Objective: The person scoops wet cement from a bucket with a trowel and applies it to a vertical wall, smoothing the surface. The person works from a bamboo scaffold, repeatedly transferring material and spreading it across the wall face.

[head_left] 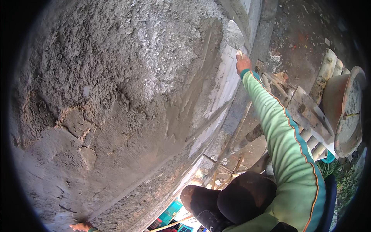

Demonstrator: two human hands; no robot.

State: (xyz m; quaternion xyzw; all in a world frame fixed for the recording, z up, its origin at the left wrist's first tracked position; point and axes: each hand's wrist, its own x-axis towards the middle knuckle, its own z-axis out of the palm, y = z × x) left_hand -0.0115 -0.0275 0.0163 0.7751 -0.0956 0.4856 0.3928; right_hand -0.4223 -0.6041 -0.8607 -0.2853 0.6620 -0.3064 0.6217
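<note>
Much of the wall already carries wet grey plaster, rough and lumpy on the left, dragged smoother near the middle; a pale bare strip along its right edge is not yet covered. The right hand grips a mortar-smeared trowel against that edge. The left hand rests flat on the wall's lower edge, fingers spread. A mortar pan sits on the scaffold planks.

Right hand presses trowel against plastered wall.
</note>
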